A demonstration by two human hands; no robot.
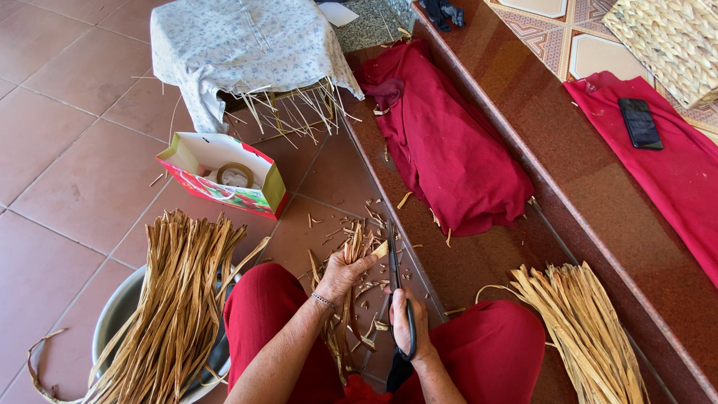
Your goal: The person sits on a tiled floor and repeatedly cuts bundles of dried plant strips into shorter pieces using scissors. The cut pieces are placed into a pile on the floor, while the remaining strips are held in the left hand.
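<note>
Head cam, looking down: my left hand [342, 273] is closed round a bunch of dried strips [351, 299], ends up so the tips sit where I can reach them. Right hand [410, 323] has its fingers through the scissors [396, 292], blades pointing up at those tips, barely apart as far as I can tell. Scraps [359, 221] litter the floor ahead. More strips lean out of the basin [120, 314] on my left, and a pile [583, 329] lies on the step to my right.

Bare floor tiles [67, 187] lie open to the left. A gift bag [223, 174] and covered stool [239, 45] block the way ahead; a basin [120, 314] of straw [176, 292] crowds the left knee; the step [479, 262] rises on the right.
</note>
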